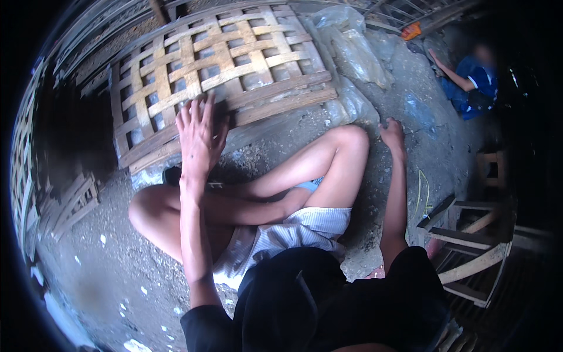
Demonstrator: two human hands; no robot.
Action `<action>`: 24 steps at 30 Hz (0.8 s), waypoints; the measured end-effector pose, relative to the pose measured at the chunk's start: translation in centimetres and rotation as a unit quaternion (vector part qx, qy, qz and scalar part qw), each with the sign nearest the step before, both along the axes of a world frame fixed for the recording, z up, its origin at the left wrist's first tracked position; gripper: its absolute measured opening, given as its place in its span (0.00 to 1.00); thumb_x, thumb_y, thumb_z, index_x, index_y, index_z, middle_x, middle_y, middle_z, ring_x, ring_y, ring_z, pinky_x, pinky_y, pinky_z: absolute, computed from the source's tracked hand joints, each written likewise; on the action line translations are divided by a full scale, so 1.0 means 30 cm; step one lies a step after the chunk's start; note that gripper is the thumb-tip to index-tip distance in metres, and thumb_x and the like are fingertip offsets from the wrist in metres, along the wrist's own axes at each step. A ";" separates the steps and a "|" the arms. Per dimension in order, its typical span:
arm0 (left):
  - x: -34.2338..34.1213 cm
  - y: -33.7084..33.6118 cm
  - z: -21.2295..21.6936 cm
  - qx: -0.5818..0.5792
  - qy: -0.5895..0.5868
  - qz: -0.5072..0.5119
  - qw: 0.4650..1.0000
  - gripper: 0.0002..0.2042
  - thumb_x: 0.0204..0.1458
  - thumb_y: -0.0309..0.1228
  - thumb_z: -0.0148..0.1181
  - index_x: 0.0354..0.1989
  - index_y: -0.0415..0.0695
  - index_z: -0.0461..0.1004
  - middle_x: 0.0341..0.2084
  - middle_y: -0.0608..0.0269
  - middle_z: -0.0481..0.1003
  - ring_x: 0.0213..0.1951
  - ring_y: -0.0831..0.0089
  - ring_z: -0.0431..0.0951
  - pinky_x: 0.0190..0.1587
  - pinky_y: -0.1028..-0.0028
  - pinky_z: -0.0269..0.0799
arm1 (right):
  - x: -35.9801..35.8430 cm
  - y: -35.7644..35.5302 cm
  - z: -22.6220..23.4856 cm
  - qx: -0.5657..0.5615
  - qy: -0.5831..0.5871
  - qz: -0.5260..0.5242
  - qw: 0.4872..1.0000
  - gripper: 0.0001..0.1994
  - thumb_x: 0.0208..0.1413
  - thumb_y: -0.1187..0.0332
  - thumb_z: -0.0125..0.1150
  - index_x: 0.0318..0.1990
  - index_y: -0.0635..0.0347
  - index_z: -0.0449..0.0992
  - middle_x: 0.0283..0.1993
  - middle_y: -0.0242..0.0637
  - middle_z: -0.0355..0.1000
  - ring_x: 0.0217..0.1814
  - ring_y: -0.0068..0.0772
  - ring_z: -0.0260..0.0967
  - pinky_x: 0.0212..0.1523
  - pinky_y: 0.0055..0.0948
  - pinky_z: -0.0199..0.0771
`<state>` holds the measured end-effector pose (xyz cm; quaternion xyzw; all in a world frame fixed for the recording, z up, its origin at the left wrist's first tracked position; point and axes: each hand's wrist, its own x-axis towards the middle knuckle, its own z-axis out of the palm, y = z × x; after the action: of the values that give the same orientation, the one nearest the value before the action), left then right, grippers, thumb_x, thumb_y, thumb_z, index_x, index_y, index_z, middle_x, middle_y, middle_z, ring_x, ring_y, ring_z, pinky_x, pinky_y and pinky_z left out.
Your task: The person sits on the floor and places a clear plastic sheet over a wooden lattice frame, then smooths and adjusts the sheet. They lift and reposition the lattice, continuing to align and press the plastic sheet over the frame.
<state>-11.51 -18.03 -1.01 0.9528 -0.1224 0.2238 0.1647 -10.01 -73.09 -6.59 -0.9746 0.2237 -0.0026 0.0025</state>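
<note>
A woven lattice panel of flat bamboo or wood strips (193,76), framed with wooden slats, lies on the ground in front of my crossed legs. My left hand (201,138) is on its near edge, palm down, fingers stretched out and slightly apart over the frame slat. To the right of my raised knee, my right hand (392,134) is held low over the ground with its fingers curled in. Something small and dark may be between those fingertips, too small to name. Crumpled clear plastic sheeting (352,53) lies beyond the right hand, beside the panel.
A slatted wooden crate frame (469,234) stands at the right. Another person in a blue shirt (478,76) sits at the far right. Broken slats (76,202) and more lattice pieces (26,146) are on the left. A thin yellowish strip (420,193) lies near the crate.
</note>
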 end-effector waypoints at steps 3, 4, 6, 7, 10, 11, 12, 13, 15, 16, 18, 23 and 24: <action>0.025 -0.005 -0.024 0.026 0.011 -0.004 1.000 0.22 0.60 0.38 0.64 0.59 0.41 0.73 0.57 0.47 0.70 0.60 0.47 0.67 0.64 0.50 0.60 | -0.002 0.074 0.039 0.164 -0.061 0.077 0.981 0.15 0.63 0.63 0.64 0.52 0.64 0.80 0.54 0.51 0.77 0.60 0.52 0.75 0.59 0.42 0.75; 0.033 0.000 -0.032 0.030 0.010 0.007 0.999 0.20 0.61 0.39 0.64 0.57 0.41 0.75 0.56 0.47 0.71 0.60 0.48 0.67 0.63 0.50 0.61 | 0.005 0.179 0.072 0.189 -0.095 0.114 0.971 0.14 0.64 0.64 0.64 0.51 0.65 0.80 0.53 0.51 0.77 0.59 0.52 0.75 0.59 0.41 0.74; 0.053 0.010 -0.025 0.057 0.002 0.001 0.998 0.19 0.61 0.41 0.64 0.53 0.40 0.76 0.54 0.53 0.72 0.59 0.54 0.68 0.62 0.53 0.62 | 0.004 0.345 0.107 0.205 -0.157 0.185 0.948 0.12 0.64 0.67 0.63 0.50 0.63 0.80 0.52 0.50 0.77 0.58 0.52 0.75 0.59 0.42 0.73; 0.066 0.019 -0.023 0.083 0.001 -0.013 0.996 0.19 0.61 0.41 0.64 0.53 0.40 0.76 0.53 0.55 0.72 0.59 0.56 0.68 0.62 0.53 0.62 | -0.001 0.421 0.102 0.205 -0.185 0.222 0.935 0.11 0.63 0.69 0.63 0.50 0.62 0.79 0.52 0.49 0.76 0.58 0.52 0.74 0.58 0.44 0.73; 0.082 0.025 -0.017 0.098 -0.031 -0.026 0.994 0.20 0.61 0.43 0.63 0.52 0.40 0.76 0.51 0.57 0.72 0.57 0.58 0.69 0.61 0.55 0.62 | -0.007 0.618 0.084 0.241 -0.246 0.284 0.895 0.11 0.62 0.72 0.63 0.51 0.61 0.77 0.53 0.48 0.74 0.58 0.53 0.72 0.60 0.46 0.71; 0.085 0.021 -0.013 0.094 -0.046 -0.026 0.994 0.20 0.61 0.44 0.63 0.52 0.40 0.76 0.51 0.58 0.72 0.56 0.59 0.70 0.61 0.55 0.62 | -0.005 0.665 0.073 0.262 -0.264 0.295 0.880 0.12 0.62 0.72 0.63 0.52 0.60 0.77 0.54 0.47 0.74 0.58 0.53 0.72 0.60 0.46 0.70; 0.087 0.010 0.010 0.088 -0.062 -0.027 0.994 0.20 0.61 0.44 0.63 0.52 0.40 0.76 0.50 0.58 0.72 0.55 0.59 0.70 0.60 0.55 0.62 | 0.002 0.690 0.072 0.249 -0.279 0.300 0.877 0.12 0.62 0.73 0.62 0.53 0.61 0.76 0.55 0.47 0.73 0.59 0.53 0.72 0.61 0.45 0.70; 0.092 0.007 0.040 0.095 -0.084 -0.022 0.992 0.20 0.62 0.44 0.62 0.51 0.39 0.76 0.48 0.58 0.73 0.53 0.59 0.71 0.59 0.56 0.63 | 0.015 0.711 0.070 0.237 -0.295 0.304 0.874 0.13 0.63 0.74 0.62 0.54 0.62 0.76 0.56 0.48 0.73 0.61 0.52 0.71 0.63 0.45 0.69; 0.106 0.005 0.090 0.073 -0.087 -0.030 0.993 0.18 0.61 0.42 0.64 0.49 0.40 0.77 0.48 0.56 0.73 0.52 0.56 0.71 0.57 0.55 0.64 | 0.046 0.751 0.070 0.255 -0.318 0.300 0.862 0.16 0.62 0.73 0.62 0.56 0.62 0.75 0.58 0.46 0.72 0.62 0.52 0.68 0.65 0.48 0.64; 0.110 0.004 0.108 0.062 -0.088 -0.034 0.994 0.17 0.60 0.41 0.65 0.48 0.41 0.77 0.48 0.56 0.74 0.52 0.54 0.71 0.56 0.55 0.64 | 0.068 0.768 0.063 0.242 -0.325 0.311 0.860 0.16 0.62 0.72 0.62 0.57 0.62 0.74 0.59 0.46 0.72 0.61 0.52 0.68 0.65 0.48 0.64; 0.109 0.004 0.117 0.059 -0.088 -0.038 0.994 0.16 0.60 0.41 0.65 0.46 0.41 0.77 0.47 0.56 0.73 0.50 0.55 0.71 0.54 0.56 0.64 | 0.112 0.800 0.052 0.214 -0.339 0.335 0.853 0.16 0.62 0.72 0.62 0.57 0.63 0.74 0.59 0.47 0.72 0.60 0.52 0.68 0.65 0.50 0.63; 0.114 0.002 0.081 0.077 -0.085 -0.035 0.993 0.16 0.61 0.41 0.63 0.47 0.40 0.76 0.45 0.56 0.73 0.49 0.56 0.71 0.54 0.58 0.65 | 0.172 0.750 -0.001 0.073 -0.150 0.319 0.933 0.32 0.76 0.48 0.34 0.73 0.65 0.63 0.80 0.48 0.55 0.84 0.45 0.48 0.83 0.50 0.33; 0.111 0.007 0.072 0.085 -0.089 -0.030 0.992 0.17 0.62 0.42 0.63 0.47 0.40 0.76 0.45 0.56 0.73 0.49 0.56 0.71 0.54 0.58 0.65 | 0.189 0.697 -0.007 0.075 -0.114 0.250 0.959 0.34 0.76 0.46 0.29 0.74 0.66 0.61 0.81 0.51 0.52 0.84 0.45 0.47 0.83 0.52 0.30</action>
<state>-8.19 -17.81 1.16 0.9353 -0.1840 0.2919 0.0783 -4.34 -52.18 -6.79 -0.9898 -0.0297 -0.0959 0.1013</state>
